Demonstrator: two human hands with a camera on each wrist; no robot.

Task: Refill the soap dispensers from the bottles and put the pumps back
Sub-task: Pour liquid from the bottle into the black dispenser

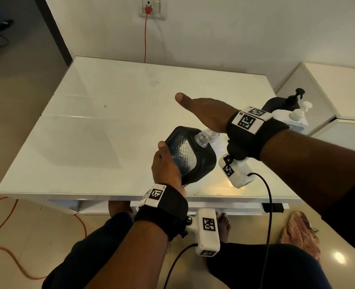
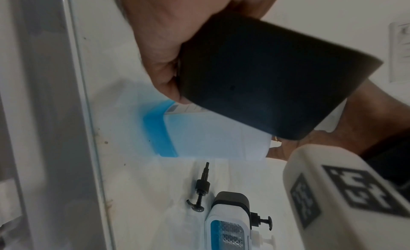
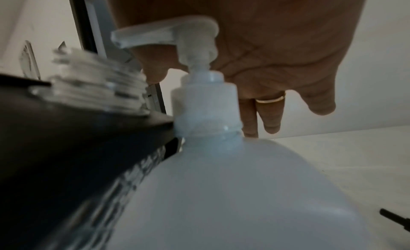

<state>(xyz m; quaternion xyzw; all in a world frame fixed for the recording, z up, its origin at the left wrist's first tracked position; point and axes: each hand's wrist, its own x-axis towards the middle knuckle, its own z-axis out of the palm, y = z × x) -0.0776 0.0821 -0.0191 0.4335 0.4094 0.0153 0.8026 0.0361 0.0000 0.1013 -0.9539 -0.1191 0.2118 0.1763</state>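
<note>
Closest in, the left hand (image 1: pixel 165 163) had its fingers and thumb wrapped around a black dispenser (image 1: pixel 190 155), lifted off the table (image 1: pixel 93 130) and tilted, its clear threaded neck (image 1: pixel 201 139) bare, no pump on it. So that one was open and ready to take soap. How much sat inside was hard to call; the textured clear window looked mostly empty from the head view, but glare made that a guess.

Just past it, the right hand (image 1: pixel 201 113) hung spread and relaxed, gripping nothing, palm hovering right over the white pump (image 3: pixel 190 48) of a big translucent refill bottle (image 3: pixel 221 192). That pump looked screwed on, so by my reading the bottle had yet to be opened and no pouring for this dispenser had begun. The left wrist view showed blue soap low in the bottle (image 2: pixel 210 136).

Further along the table lay a loose black pump (image 2: pixel 200 192), flat on its side, apparently the one belonging to the held dispenser. It would have to go back on after filling.

At the far right edge stood a white dispenser (image 1: pixel 285 116) with blue showing in its window and a pump fitted, and behind it another black dispenser (image 1: pixel 276 103), pump also on. Those two looked finished, though I couldn't confirm their levels. One dispenser left, then: open the bottle, pour, refit the pump.
</note>
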